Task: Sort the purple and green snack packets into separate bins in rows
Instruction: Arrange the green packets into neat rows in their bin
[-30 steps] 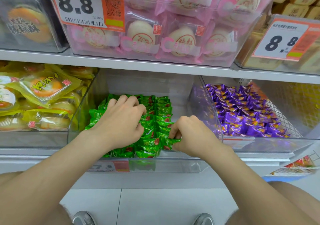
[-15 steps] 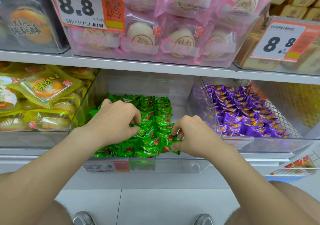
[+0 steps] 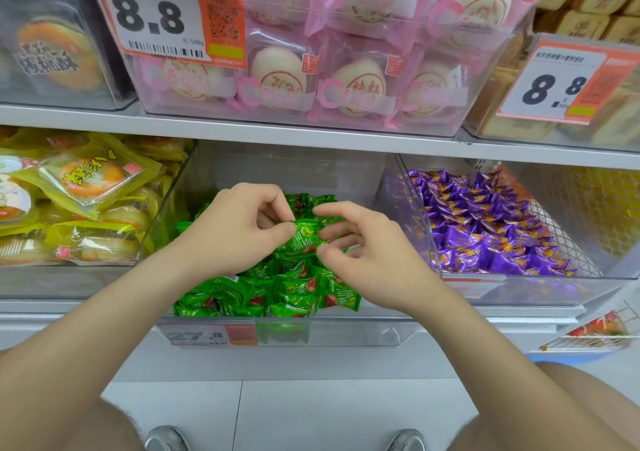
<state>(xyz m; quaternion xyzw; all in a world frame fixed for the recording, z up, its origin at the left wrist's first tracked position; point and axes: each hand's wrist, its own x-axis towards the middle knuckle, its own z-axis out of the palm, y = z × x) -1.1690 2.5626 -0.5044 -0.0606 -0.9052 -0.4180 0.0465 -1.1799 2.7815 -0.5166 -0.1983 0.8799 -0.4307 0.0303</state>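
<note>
Step in hand: forming rows. I note left hand (image 3: 239,228) and right hand (image 3: 363,253) both pinching one glossy green foil snack packet (image 3: 304,239) over the loose green pile (image 3: 277,291) at the middle of the clear plastic bin (image 3: 346,329). Next, I judge: seat it squarely in a row.

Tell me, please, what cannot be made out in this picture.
Head view, all items.
- Middle rows of green packets: covered by the left hand and right hand.
- Right hand's grip on the green packet that the left hand pinches: its own fingers hide the contact.
- Price label on the front of the green bin: blurred behind clear plastic.
- Print on the purple packets: too small.
- Wire basket at lower right: cut by the frame edge.
</note>
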